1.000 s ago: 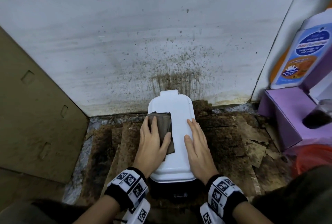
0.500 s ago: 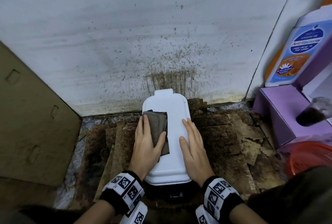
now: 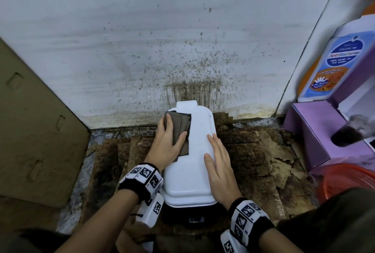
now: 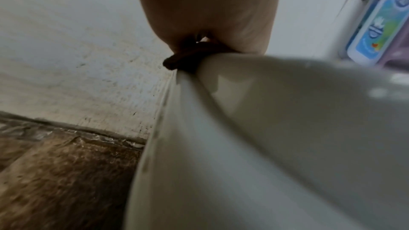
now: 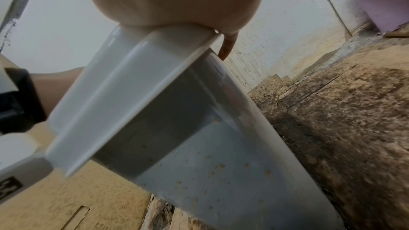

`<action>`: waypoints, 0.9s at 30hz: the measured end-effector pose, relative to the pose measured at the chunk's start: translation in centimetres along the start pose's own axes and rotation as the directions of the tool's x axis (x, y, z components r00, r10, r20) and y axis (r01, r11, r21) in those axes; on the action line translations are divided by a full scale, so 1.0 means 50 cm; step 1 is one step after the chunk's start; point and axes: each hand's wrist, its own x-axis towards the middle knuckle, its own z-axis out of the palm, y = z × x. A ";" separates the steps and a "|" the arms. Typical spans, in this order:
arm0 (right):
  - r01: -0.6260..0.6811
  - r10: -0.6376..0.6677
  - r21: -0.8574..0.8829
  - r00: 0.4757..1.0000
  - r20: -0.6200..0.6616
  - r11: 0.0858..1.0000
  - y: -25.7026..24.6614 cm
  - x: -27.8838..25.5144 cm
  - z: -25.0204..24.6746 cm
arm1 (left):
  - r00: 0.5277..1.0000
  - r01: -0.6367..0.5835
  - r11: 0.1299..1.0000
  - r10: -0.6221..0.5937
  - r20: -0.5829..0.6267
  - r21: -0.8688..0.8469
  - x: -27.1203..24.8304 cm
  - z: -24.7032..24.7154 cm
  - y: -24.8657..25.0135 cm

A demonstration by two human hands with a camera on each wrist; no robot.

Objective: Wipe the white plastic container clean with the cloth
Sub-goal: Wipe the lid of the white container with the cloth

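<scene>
The white plastic container lies lengthwise on the stained floor with its lid up and its far end near the wall. My left hand presses a folded grey-brown cloth flat onto the far left part of the lid, thumb lying across it. In the left wrist view the cloth bulges out under my palm at the edge of the container. My right hand lies flat on the lid's right side with straight fingers. From the right wrist, the container wall shows small brown specks.
A cardboard panel leans at the left. The white wall behind is spattered with brown marks. A purple box, a bottle with a blue label and a red basket crowd the right. Torn, stained cardboard covers the floor.
My left hand has slid the cloth along the lid toward its far end. The right hand has stayed in place on the lid.
</scene>
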 end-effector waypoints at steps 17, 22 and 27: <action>0.011 -0.011 -0.002 1.000 -0.005 1.000 0.002 -0.002 0.000 | 0.999 -0.032 0.997 0.029 -0.040 -0.074 -0.176 0.037 -0.017; 0.009 -0.009 -0.002 1.000 -0.004 1.000 0.002 -0.004 0.001 | 0.996 -0.060 0.998 0.060 -0.067 -0.006 -0.249 0.057 -0.019; 0.003 -0.003 0.005 1.000 -0.004 1.000 0.004 -0.001 0.000 | 0.996 -0.044 0.997 0.048 -0.073 0.059 -0.247 0.064 -0.008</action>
